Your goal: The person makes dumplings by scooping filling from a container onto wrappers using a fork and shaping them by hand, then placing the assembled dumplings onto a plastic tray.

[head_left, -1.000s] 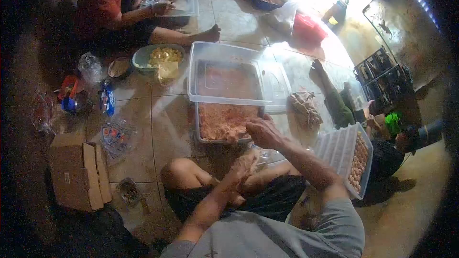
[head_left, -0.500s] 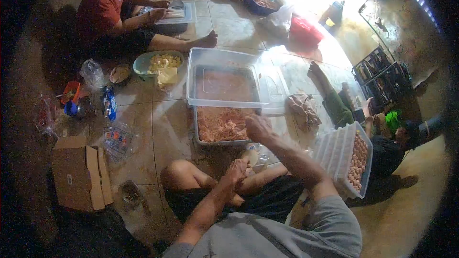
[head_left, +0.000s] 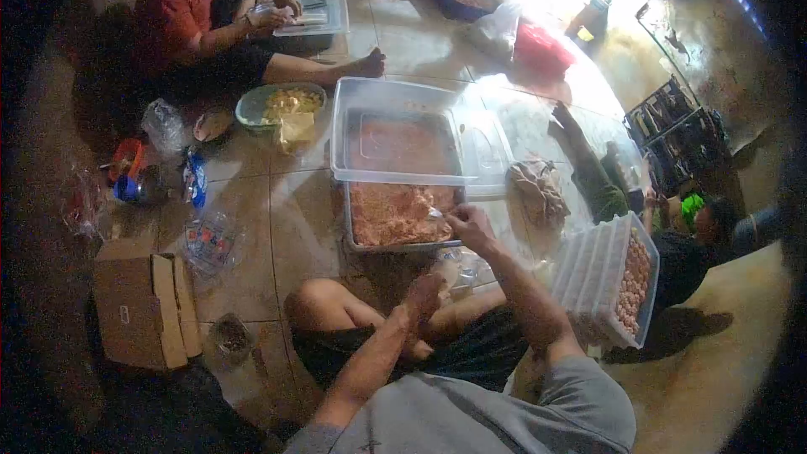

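My right hand [head_left: 472, 227] is closed on a small light-coloured utensil, perhaps a spoon [head_left: 435, 213], at the right edge of a tub of reddish-brown minced filling [head_left: 391, 217]. Some of the filling lies heaped and furrowed near the utensil. Lower down, over my crossed legs, my left hand [head_left: 424, 292] is closed on a pale soft piece [head_left: 448, 271] whose kind I cannot make out. A clear plastic bag [head_left: 472, 267] lies just beyond it. Across the tub's far half rests a clear plastic container [head_left: 338, 130].
To my right, a tilted clear tub [head_left: 643, 286] holds many small round brown pieces. A cardboard box [head_left: 134, 311] and a small cup [head_left: 231, 336] are on the left. Beyond sit a green basin [head_left: 244, 113] of yellowish food, a crumpled cloth [head_left: 538, 189] and a person in red [head_left: 181, 17].
My right hand has shifted slightly right, and the utensil's light end now shows over the filling. My left hand has barely moved. The person in red has drawn their hands closer together.
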A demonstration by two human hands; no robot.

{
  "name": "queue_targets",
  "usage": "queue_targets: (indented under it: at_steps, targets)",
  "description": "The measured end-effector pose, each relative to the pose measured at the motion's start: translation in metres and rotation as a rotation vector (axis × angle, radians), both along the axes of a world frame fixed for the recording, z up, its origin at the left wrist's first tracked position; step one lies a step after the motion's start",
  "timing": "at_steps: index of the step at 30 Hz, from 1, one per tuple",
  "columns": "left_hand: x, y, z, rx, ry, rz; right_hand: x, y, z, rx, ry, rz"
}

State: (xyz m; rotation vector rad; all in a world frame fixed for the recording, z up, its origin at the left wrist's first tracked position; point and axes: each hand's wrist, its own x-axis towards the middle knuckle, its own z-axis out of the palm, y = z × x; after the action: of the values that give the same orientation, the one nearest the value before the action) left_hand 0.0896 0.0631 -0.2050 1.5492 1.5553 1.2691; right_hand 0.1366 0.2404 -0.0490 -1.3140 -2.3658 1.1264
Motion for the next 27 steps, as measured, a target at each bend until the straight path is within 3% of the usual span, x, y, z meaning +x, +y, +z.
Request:
queue_targets:
  at_steps: [1,3,5,9,11,12,13,18,19,20,21,23,27]
  targets:
    - [-0.001,0.006,-0.008,0.006,0.149,-0.096,-0.003,0.002,0.007,0.003,0.001,-0.006]
    - [-0.001,0.011,-0.009,0.016,0.301,-0.192,-0.008,0.004,0.017,0.438,-0.236,0.153]
    - [0.000,0.008,0.005,-0.235,0.014,-0.043,-0.019,0.001,0.018,0.457,-0.223,0.188]
    - [-0.017,-0.001,0.063,-0.262,-0.074,0.036,-0.024,0.000,0.019,0.469,-0.137,0.266]
    - [-0.035,-0.005,0.094,-0.201,-0.407,0.021,-0.016,0.002,0.019,0.426,0.020,0.272]
    - [-0.042,-0.003,0.098,-0.202,-0.396,0.019,-0.010,0.001,0.022,0.244,0.090,0.209]
    - [-0.047,0.000,0.101,-0.155,-0.665,0.102,-0.009,-0.007,0.039,0.061,0.158,0.146]
    - [-0.077,0.014,0.117,0.116,-1.400,0.356,0.027,-0.036,0.062,0.012,0.329,0.082]
    - [-0.095,0.016,0.115,0.140,-1.629,0.039,0.029,-0.048,0.059,0.106,0.428,0.069]
    - [-0.097,0.020,0.113,0.157,-1.736,-0.128,0.032,-0.058,0.058,0.200,0.523,0.056]
    - [-0.099,0.024,0.120,0.152,-1.831,-0.297,0.037,-0.064,0.059,0.386,0.419,0.159]
    - [-0.081,0.019,0.178,0.208,-1.969,-0.031,0.041,-0.076,0.041,0.294,0.433,0.153]
    - [-0.079,0.010,0.180,0.162,-1.816,-0.024,0.048,-0.087,0.031,0.320,0.548,0.205]
